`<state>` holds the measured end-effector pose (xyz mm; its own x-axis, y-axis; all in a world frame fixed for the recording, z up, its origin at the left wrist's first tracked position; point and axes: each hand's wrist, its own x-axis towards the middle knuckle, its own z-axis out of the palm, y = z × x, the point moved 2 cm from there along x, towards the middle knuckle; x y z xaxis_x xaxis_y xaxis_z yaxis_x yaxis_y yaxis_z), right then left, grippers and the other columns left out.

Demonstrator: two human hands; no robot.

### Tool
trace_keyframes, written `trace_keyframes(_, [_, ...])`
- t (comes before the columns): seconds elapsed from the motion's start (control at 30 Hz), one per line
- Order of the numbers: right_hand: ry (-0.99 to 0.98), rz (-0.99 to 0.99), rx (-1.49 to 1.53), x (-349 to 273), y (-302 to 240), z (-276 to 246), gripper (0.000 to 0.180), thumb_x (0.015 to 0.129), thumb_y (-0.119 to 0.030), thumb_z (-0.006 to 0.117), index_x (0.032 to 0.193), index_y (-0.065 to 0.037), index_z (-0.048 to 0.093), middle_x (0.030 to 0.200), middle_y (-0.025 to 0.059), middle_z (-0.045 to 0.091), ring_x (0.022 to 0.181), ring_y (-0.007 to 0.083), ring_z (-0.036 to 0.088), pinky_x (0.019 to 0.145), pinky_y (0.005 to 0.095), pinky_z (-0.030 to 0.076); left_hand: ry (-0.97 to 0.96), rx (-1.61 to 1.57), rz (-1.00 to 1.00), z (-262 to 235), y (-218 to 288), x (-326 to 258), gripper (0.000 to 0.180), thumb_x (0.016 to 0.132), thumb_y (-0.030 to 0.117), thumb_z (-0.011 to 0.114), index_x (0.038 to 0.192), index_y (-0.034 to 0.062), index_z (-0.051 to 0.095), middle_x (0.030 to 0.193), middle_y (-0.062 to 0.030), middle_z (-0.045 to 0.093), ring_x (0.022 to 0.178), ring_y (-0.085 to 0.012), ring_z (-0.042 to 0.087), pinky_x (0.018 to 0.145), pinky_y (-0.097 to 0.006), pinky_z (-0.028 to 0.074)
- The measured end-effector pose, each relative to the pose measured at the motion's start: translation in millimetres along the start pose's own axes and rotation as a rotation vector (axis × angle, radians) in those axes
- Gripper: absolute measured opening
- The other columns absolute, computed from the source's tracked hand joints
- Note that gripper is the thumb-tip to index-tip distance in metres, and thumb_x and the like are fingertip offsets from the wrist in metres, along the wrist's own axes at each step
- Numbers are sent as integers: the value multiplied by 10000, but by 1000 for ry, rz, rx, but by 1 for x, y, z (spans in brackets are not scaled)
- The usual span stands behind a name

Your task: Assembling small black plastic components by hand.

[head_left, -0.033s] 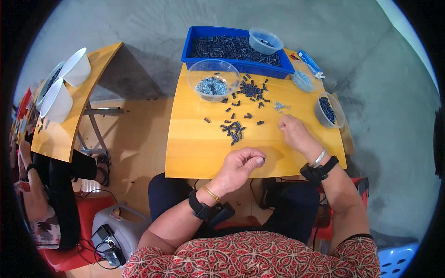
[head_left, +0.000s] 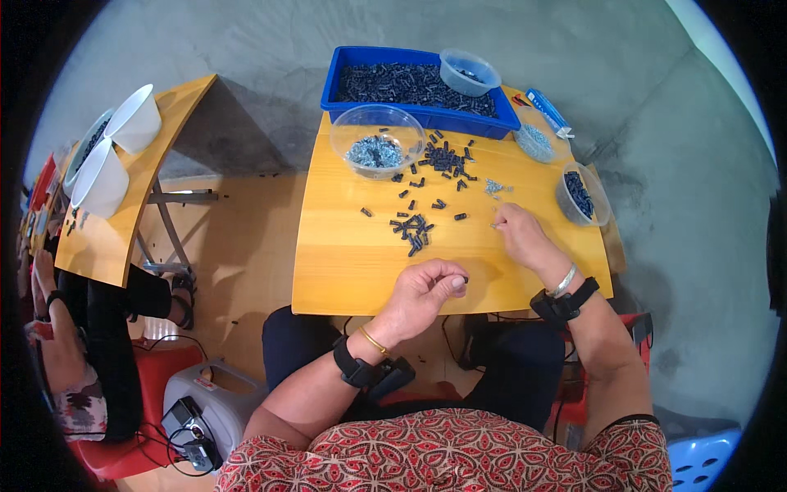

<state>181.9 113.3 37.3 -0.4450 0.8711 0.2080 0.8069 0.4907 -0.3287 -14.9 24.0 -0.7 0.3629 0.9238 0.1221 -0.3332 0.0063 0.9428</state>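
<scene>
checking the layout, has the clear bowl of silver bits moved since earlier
No; the clear bowl shows no shift either way relative to the blue tray.

The head view (a wide fisheye) looks steeply down over the yellow table (head_left: 348,254) from nearby.

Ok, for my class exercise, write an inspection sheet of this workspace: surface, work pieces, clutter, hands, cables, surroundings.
Surface: yellow table, with small parts scattered on it.
Work pieces: black parts in loose heaps; silvery parts near the right hand; blue tray holding many more black parts.
Clutter: blue-and-white package at the far right corner.
Hands: left hand pinches a dark piece, mostly hidden; right hand pinches a small light piece.
Cables: black cables beside a grey container.
Surroundings: second table and seated person at left.
</scene>
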Motion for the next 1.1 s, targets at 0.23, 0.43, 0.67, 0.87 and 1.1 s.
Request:
trace_keyframes(0.23, [49, 120, 118, -7, 2, -3, 55, 715, 0, 533, 756, -8, 497, 688, 176, 548, 676, 350, 546, 609, 377, 436, 2, -72, -8, 1, 4, -1, 130, 840, 95, 534, 899, -14, 572, 788, -36, 581, 676, -110, 569, 644, -229, 476])
trace_keyframes(0.43, [135, 252, 294, -5, -12, -19, 38, 728, -2, 518, 765, 0, 525, 685, 155, 567, 659, 293, 560, 618, 341, 443, 17, -119, -42, 0, 1, 0, 124, 840, 84, 529, 899, -19, 567, 808, -42, 582, 702, -116, 570, 679, -247, 486])
trace_keyframes(0.67, [163, 134, 195, -17, 0, -1, 88, 747, 6, 494, 817, -1, 547, 754, 158, 575, 710, 281, 565, 654, 335, 453, 61, -142, -82, 1, -4, 1, 104, 838, 52, 516, 891, -24, 565, 985, -87, 560, 866, -139, 543, 750, -263, 467])
trace_keyframes(0.87, [198, 114, 245, -30, -6, 5, 117, 737, 23, 508, 847, -1, 540, 798, 145, 561, 721, 257, 562, 657, 315, 454, -65, 313, 120, 8, 8, -4, 87, 794, 22, 550, 874, -8, 567, 1013, -122, 547, 884, -177, 534, 771, -264, 423])
trace_keyframes(1.1, [101, 120, 223, -21, -17, -1, 122, 742, 20, 515, 862, -1, 529, 771, 122, 544, 700, 220, 544, 646, 289, 440, -68, 320, 173, 9, 10, -3, 55, 772, 14, 567, 825, 4, 576, 875, -91, 552, 790, -181, 522, 716, -264, 423])
